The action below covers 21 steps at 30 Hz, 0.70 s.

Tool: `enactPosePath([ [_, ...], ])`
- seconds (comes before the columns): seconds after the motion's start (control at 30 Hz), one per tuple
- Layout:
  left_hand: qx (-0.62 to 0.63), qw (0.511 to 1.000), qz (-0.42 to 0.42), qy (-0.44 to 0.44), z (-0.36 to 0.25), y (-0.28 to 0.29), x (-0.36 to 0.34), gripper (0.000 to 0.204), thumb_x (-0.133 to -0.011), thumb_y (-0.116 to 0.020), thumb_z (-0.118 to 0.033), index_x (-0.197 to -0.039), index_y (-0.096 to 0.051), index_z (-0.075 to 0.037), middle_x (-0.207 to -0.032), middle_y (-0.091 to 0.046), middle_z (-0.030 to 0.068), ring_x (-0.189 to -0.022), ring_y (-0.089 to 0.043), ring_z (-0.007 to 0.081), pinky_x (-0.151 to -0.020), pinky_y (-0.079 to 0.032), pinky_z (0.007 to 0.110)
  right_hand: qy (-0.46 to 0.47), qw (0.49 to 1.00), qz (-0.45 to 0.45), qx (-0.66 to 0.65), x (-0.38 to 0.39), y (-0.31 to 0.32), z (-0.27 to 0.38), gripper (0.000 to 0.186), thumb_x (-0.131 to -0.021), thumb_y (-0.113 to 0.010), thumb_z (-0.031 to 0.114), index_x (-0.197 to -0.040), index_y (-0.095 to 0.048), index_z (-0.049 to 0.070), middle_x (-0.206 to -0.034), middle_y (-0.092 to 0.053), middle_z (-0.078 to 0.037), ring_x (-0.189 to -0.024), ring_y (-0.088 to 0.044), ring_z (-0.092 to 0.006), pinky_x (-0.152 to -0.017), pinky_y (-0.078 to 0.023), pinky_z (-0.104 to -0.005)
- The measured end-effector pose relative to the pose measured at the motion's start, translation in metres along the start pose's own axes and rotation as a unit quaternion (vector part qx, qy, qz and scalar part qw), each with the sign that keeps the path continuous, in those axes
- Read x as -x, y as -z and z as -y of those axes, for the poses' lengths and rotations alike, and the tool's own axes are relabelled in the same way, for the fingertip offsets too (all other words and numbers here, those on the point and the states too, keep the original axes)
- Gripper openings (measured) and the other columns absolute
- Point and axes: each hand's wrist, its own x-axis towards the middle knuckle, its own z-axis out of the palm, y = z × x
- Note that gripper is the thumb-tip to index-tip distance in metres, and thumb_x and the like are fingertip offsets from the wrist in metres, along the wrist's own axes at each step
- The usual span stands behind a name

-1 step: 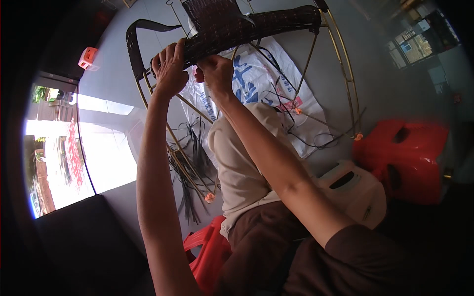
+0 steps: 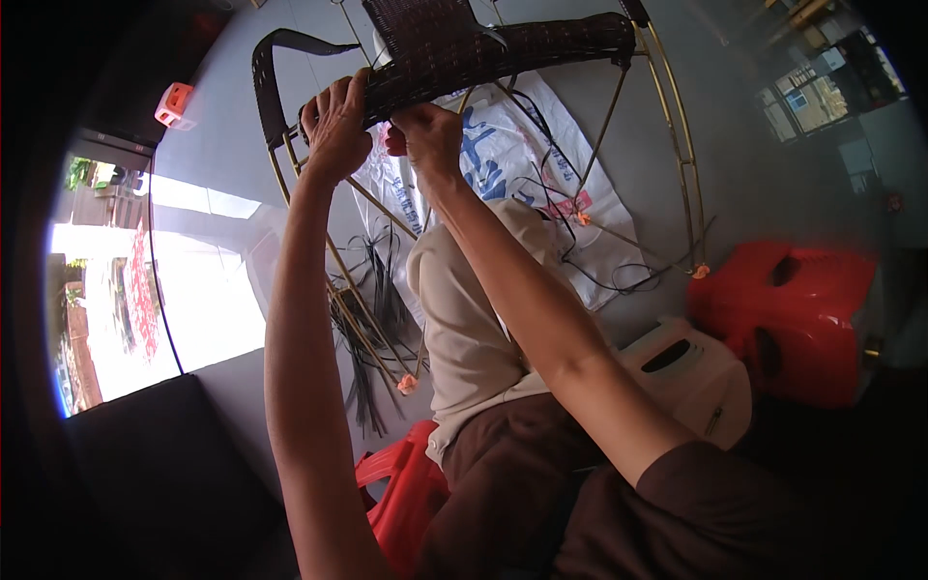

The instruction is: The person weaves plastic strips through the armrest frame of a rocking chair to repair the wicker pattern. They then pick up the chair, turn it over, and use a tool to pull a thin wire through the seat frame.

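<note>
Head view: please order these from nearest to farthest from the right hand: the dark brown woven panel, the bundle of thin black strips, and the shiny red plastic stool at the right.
1. Dark brown woven panel: just at the right hand.
2. Bundle of thin black strips: lower left, below the hand.
3. Shiny red plastic stool: far right.

1 woven chair frame (image 2: pixel 556 48), 3 orange leg caps (image 2: pixel 407 385), 1 white sheet (image 2: pixel 517 145), 1 beige stool (image 2: pixel 713 375).
</note>
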Motion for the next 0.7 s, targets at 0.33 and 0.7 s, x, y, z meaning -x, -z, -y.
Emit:
enactPosePath([
  [0.33,-0.007,0.999,0.012,0.044,-0.001,0.003,0.002,0.077,-0.059,-0.061,-0.003,-0.128,-0.03,-0.019,-0.121,-0.04,0.0074,-0.116,-0.034,0.027,-0.099,-0.017,0.045,-0.097,0.979,-0.069,-0.164,0.001,-0.006,-0.003,0.01,-0.073,-0.064,0.003,-0.08,-0.057,-0.002,-0.067,-0.06,-0.01,-0.054,-0.06,-0.0182,-0.053,-0.053,-0.0267],
  [0.7,-0.014,0.999,0.009,0.042,-0.005,0.001,0.002,0.076,-0.058,-0.059,-0.001,-0.127,-0.031,-0.016,-0.12,-0.041,0.0086,-0.119,-0.033,0.0253,-0.099,-0.018,0.047,-0.043,0.981,-0.042,-0.184,0.011,-0.002,0.004,0.008,-0.074,-0.058,-0.003,-0.081,-0.058,-0.005,-0.071,-0.06,-0.011,-0.058,-0.06,-0.0166,-0.055,-0.053,-0.0244],
])
